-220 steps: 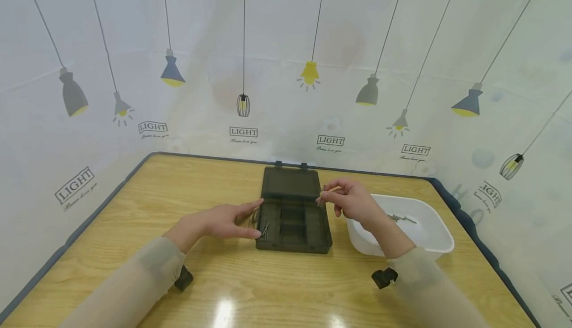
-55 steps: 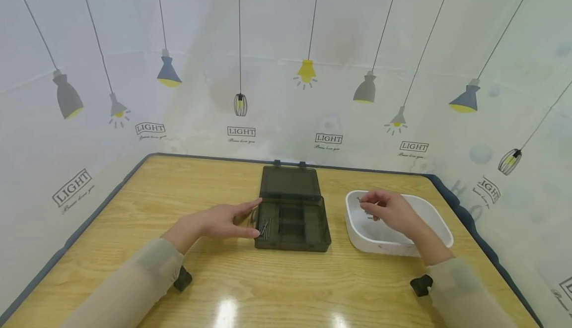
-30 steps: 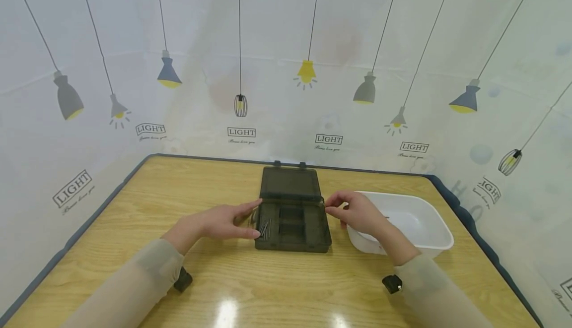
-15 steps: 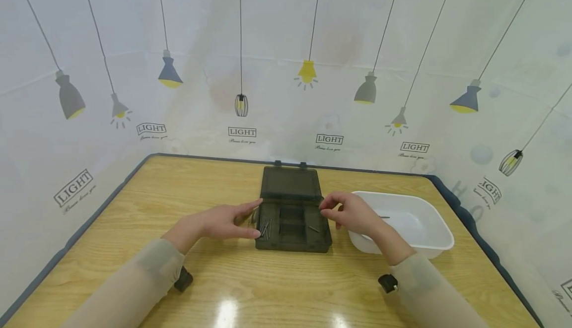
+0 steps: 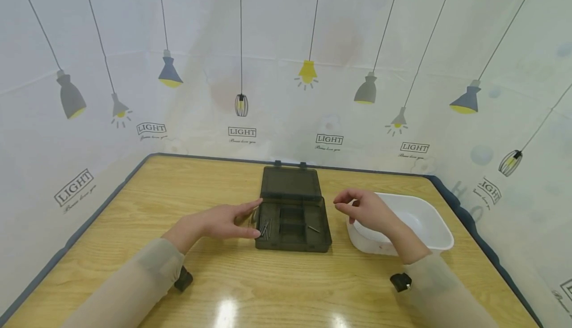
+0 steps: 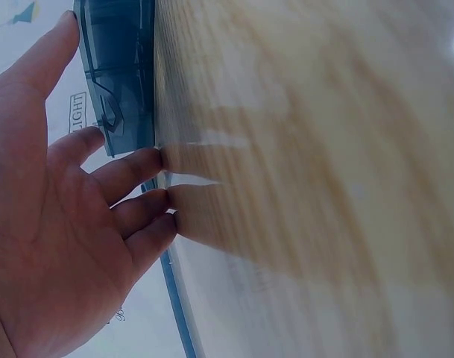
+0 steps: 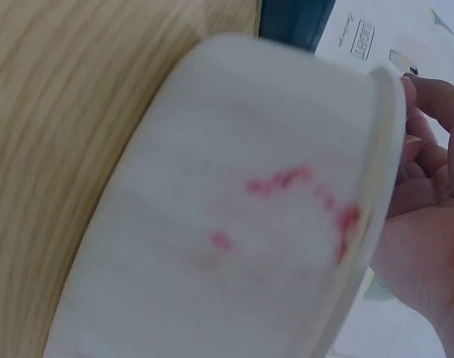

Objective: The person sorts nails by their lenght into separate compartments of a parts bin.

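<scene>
A dark see-through plastic organizer box (image 5: 293, 243) lies on the table with its lid (image 5: 290, 183) folded back. Several thin grey metal pins (image 5: 265, 229), like nails or screws, lie in its left compartment; one more pin (image 5: 314, 229) lies in the right compartment. My left hand (image 5: 222, 221) rests at the box's left side, thumb and index spread along its edge. Between the box and a white plastic tub (image 5: 429, 224) my right hand (image 5: 370, 211) hovers over the tub's left rim, fingers loosely bent, no pin visible in them. It hides part of the tub's inside.
The wooden table (image 5: 268, 288) ends in a dark edge at the back, against a light curtain (image 5: 277, 70) printed with lamps. Red marks (image 7: 286, 179) show on the tub's outer wall in the right wrist view.
My right hand went from the tub to the box, left a pin in the right compartment, then drew back right toward the tub. My left hand stayed at the box.
</scene>
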A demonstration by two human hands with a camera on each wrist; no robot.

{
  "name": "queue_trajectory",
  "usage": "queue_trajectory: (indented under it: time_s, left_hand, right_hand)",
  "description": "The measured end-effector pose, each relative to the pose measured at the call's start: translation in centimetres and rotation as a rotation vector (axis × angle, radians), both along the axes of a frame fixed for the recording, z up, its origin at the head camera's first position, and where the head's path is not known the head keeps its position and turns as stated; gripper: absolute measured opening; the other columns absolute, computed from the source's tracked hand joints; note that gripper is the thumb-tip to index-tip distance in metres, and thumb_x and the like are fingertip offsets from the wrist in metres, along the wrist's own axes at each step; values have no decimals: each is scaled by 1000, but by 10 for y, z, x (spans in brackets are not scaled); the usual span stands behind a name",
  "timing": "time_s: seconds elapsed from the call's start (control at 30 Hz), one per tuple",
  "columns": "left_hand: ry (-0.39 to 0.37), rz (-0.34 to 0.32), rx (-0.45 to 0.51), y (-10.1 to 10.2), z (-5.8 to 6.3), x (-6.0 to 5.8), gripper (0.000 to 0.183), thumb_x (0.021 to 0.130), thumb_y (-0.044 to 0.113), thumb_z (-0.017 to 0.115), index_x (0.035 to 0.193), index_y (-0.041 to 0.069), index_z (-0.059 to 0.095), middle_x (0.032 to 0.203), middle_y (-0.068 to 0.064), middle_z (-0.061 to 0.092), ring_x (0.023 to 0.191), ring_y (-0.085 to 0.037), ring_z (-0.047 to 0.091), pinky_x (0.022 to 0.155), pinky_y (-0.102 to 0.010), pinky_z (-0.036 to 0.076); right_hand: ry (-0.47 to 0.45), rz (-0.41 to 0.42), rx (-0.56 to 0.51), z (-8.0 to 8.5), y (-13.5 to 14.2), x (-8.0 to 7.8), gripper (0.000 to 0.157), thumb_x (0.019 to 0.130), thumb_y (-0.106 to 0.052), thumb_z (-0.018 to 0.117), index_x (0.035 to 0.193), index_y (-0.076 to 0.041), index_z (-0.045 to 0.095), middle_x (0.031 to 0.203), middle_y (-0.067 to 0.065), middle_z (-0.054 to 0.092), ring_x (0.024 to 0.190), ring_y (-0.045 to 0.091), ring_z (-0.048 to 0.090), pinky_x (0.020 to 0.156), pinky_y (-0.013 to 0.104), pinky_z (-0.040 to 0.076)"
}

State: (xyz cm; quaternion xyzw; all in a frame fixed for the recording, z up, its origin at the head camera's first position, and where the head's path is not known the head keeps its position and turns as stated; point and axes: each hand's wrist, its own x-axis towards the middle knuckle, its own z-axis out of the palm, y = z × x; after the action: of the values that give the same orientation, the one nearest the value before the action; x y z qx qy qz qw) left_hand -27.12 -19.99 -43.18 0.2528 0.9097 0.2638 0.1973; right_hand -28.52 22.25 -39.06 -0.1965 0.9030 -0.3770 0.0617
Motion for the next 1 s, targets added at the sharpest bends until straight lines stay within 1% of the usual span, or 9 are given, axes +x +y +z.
queue_trajectory:
  time_s: [0.13,0.27,0.37,0.47,0.57,0.7,0.8,0.9,1.0]
  left_hand:
    - [-1,-1,3,0,1,0,102,99,76,65,178,36,13,180,-7,33,164,-34,39,133,-59,34]
    - [-5,-2,7,0,1,0,102,99,75,65,178,36,13,180,-7,33,165,-33,38,133,-58,33]
    - [-8,-3,8,0,1,0,103,99,75,65,178,36,13,180,-8,33,165,-34,38,133,-59,33]
    - [-8,-4,11,1,1,0,103,99,76,65,178,36,13,180,-8,33,165,-34,38,133,-59,34]
    - [-7,-6,11,0,1,0,103,99,75,66,178,35,13,180,-8,33,164,-34,38,133,-58,34]
    - [-6,-7,12,1,1,0,103,99,75,66,178,35,13,180,-8,33,164,-34,39,133,-58,34]
    - [-9,-9,13,1,1,1,103,99,75,66,178,35,13,181,-8,32,165,-34,38,134,-58,33]
    - [-8,-10,12,1,1,1,103,100,75,65,179,34,12,181,-9,32,164,-35,38,133,-58,33]
    - [-8,-5,6,1,1,1,102,100,75,65,178,36,12,181,-8,32,164,-35,38,133,-58,34]
  right_hand:
    - [-17,-24,-11,1,20,-6,21,110,-26,69,122,-9,75,118,17,74,73,25,68,71,40,59]
    - [-58,-53,-16,-2,41,-12,24,110,-27,70,124,-7,74,120,17,74,77,26,68,75,42,61]
    - [-92,-67,-16,-6,58,-17,28,110,-26,69,126,-4,73,119,19,73,79,23,68,74,39,60]
    - [-140,-84,6,-10,74,-20,32,110,-27,70,130,-2,72,115,20,73,82,23,67,68,34,56]
    - [-188,-91,57,-16,89,-22,31,108,-25,71,132,-4,71,113,17,75,85,23,67,65,32,54]
    - [-238,-75,104,-24,106,-24,29,105,-17,73,131,-5,70,112,13,73,89,23,65,69,34,57]
    - [-266,-55,116,-29,115,-26,30,103,-13,76,130,-3,67,108,13,71,90,23,63,74,34,56]
    - [-281,-41,128,-32,121,-28,32,103,-12,76,131,-4,65,106,12,69,90,23,62,77,33,54]
    - [-295,-48,132,-34,123,-29,33,103,-14,77,132,-5,65,105,11,67,90,23,60,78,33,51]
